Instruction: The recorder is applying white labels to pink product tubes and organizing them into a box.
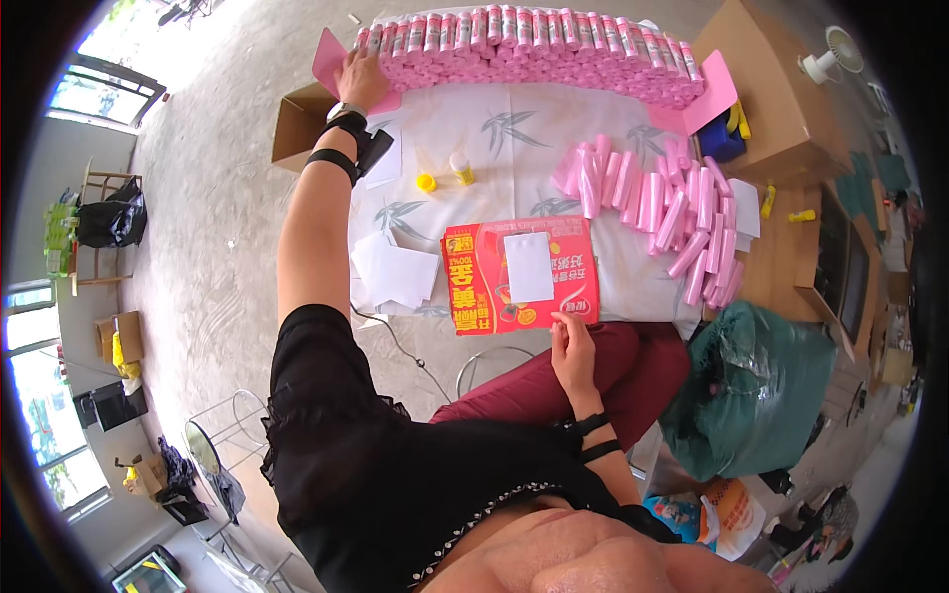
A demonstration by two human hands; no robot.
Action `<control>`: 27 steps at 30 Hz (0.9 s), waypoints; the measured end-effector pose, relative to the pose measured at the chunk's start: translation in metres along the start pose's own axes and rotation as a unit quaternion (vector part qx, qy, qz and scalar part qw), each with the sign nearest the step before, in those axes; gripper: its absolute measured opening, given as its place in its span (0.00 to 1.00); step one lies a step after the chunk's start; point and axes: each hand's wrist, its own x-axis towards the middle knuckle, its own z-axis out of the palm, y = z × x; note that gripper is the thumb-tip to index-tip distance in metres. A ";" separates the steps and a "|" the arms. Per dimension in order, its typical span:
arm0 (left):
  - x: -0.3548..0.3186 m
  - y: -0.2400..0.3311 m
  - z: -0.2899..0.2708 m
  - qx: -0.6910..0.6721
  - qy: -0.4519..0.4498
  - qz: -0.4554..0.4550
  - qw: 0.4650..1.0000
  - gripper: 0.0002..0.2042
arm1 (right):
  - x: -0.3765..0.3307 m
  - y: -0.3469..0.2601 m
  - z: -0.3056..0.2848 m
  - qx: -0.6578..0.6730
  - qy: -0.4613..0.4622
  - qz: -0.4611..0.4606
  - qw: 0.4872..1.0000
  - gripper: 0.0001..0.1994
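My left hand [363,81] is stretched to the far left end of a long stack of pink plastic rolls [524,67]. Its fingers are closed about a labelled pink roll [375,40] at the end of the top row, beside a pink board [334,57]. My right hand [573,354] is at the near edge of a red and yellow cardboard piece [573,247], its fingers loosely bent and slightly apart, with nothing visible in them. On the cardboard lies a white paper slip [529,267]. Loose pink rolls without labels [682,212] are heaped at the right.
White papers [395,272] lie left of the cardboard. A small glue bottle [461,168] and a yellow cap [426,183] stand on the patterned tablecloth [445,119]. Cardboard boxes [781,109] stand at the right; a green plastic-wrapped bundle [751,390] sits beside my leg.
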 end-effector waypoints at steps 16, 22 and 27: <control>0.019 0.051 0.010 0.013 -0.006 0.082 0.997 0.26 | 0.002 0.002 0.000 0.024 -0.002 -0.002 1.000 0.13; 0.017 0.089 0.009 -0.033 0.086 0.167 0.982 0.26 | 0.004 0.000 -0.002 0.046 0.004 -0.007 0.999 0.12; 0.017 0.115 0.006 -0.023 -0.017 0.123 0.992 0.25 | 0.005 0.004 -0.005 0.054 0.016 -0.018 0.998 0.12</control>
